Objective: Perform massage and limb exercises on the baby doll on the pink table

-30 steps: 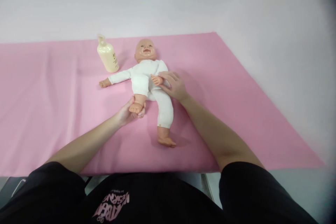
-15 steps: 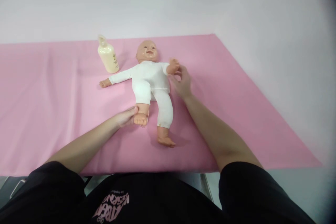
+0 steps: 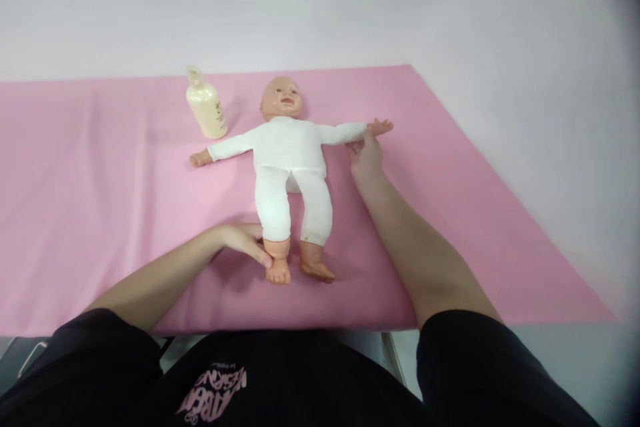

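Note:
A baby doll (image 3: 290, 145) in a white suit lies on its back on the pink sheet (image 3: 430, 267), head toward the wall and both arms spread out sideways. My left hand (image 3: 247, 240) grips the doll's ankle on the left side, thumb on top of the foot and the other fingers partly hidden behind the leg. My right hand (image 3: 367, 155) is closed around the doll's wrist on the right side, with that arm stretched straight out. The doll's other foot and other hand rest on the sheet, untouched.
A pale yellow pump bottle (image 3: 207, 110) stands to the left of the doll's head. Behind the sheet-covered table rises a white wall (image 3: 320, 7). The table's front edge runs close to my body.
My right hand has drawn the doll's bent arm outward to the right until straight. My left hand has brought the raised leg down toward me, so it now lies extended.

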`<state>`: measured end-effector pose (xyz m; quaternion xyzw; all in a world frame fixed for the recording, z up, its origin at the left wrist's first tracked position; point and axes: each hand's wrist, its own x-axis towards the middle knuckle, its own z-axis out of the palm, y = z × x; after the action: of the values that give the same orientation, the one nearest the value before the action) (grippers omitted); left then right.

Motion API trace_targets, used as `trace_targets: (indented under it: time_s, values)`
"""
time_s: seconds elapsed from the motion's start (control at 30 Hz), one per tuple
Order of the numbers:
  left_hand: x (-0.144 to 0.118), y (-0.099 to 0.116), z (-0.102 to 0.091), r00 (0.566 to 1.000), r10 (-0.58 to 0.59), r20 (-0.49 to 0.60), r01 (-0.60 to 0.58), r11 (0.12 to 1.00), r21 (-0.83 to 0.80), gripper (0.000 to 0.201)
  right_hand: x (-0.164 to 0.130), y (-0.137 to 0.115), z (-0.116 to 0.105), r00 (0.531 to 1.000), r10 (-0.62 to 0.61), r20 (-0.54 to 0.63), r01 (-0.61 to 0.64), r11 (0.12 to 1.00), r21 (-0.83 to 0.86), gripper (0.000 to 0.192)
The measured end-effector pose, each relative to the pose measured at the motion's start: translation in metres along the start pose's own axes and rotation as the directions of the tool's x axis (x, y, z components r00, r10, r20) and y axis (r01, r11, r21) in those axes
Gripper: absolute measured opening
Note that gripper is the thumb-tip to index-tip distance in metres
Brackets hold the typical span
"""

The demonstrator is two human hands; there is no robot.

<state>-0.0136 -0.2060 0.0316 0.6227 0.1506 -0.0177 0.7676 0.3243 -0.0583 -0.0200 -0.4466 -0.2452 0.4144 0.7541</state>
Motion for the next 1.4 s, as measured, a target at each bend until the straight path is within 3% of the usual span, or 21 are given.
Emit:
trace_targets:
  time_s: [0.2,0.33,0.4,0.47,0.57,0.63,0.7,0.8,0.87,0.93,1.0,1.13,1.27,1.4]
  values:
    - [-0.003,-0.006,0.000,1.000,-0.021,0.020,0.021,1.000,-0.008,0.055,-0.009,-0.005,0.005,0.998,-0.047,0.038,0.050,0.996,-0.069,0.040]
    - [-0.006,-0.004,-0.005,0.998,0.069,0.012,-0.064,0.968,-0.245,0.067,-0.029,-0.013,0.016,0.949,-0.285,0.133,0.300,0.947,-0.116,0.039]
    - [-0.006,-0.001,-0.008,0.979,0.188,-0.072,-0.202,0.909,-0.365,0.071,-0.044,-0.017,0.025,0.878,-0.412,0.242,0.458,0.870,-0.184,0.042]
    - [-0.005,0.003,-0.011,0.937,0.241,-0.254,-0.330,0.850,-0.410,0.072,-0.060,-0.020,0.033,0.771,-0.475,0.425,0.605,0.755,-0.253,0.046]
    - [-0.002,0.011,-0.012,0.847,0.126,-0.517,-0.401,0.790,-0.464,0.070,-0.081,-0.022,0.041,0.499,-0.430,0.753,0.822,0.510,-0.253,0.040]
    - [0.001,0.015,-0.011,0.813,0.036,-0.582,-0.400,0.761,-0.511,0.071,-0.089,-0.023,0.043,0.354,-0.364,0.862,0.897,0.394,-0.202,0.033]
    - [0.004,0.017,-0.009,0.811,0.004,-0.585,-0.389,0.751,-0.533,0.070,-0.092,-0.024,0.044,0.302,-0.335,0.892,0.920,0.347,-0.181,0.030]
    - [0.007,0.014,-0.008,0.819,0.031,-0.574,-0.385,0.771,-0.507,0.064,-0.091,-0.025,0.043,0.293,-0.316,0.902,0.927,0.323,-0.188,0.030]
    - [0.007,0.009,-0.009,0.833,0.061,-0.550,-0.374,0.795,-0.478,0.060,-0.091,-0.026,0.042,0.312,-0.306,0.899,0.917,0.343,-0.202,0.031]
    - [0.004,0.004,-0.011,0.863,0.091,-0.497,-0.344,0.826,-0.446,0.059,-0.090,-0.026,0.041,0.364,-0.315,0.876,0.890,0.395,-0.228,0.034]
    - [0.001,-0.002,-0.012,0.908,0.120,-0.402,-0.296,0.862,-0.412,0.063,-0.087,-0.026,0.040,0.453,-0.348,0.821,0.841,0.473,-0.264,0.038]
    - [-0.006,-0.007,-0.012,0.988,0.107,-0.110,-0.138,0.931,-0.339,0.072,-0.069,-0.019,0.037,0.681,-0.423,0.597,0.671,0.686,-0.280,0.054]
    - [-0.011,-0.003,-0.012,0.991,0.021,0.130,0.012,0.968,-0.251,0.072,-0.038,-0.010,0.025,0.843,-0.402,0.358,0.492,0.845,-0.210,0.055]
    - [-0.011,0.000,-0.012,0.992,-0.032,0.119,0.047,0.992,-0.121,0.067,-0.006,0.002,0.004,0.963,-0.201,0.178,0.231,0.957,-0.173,0.049]
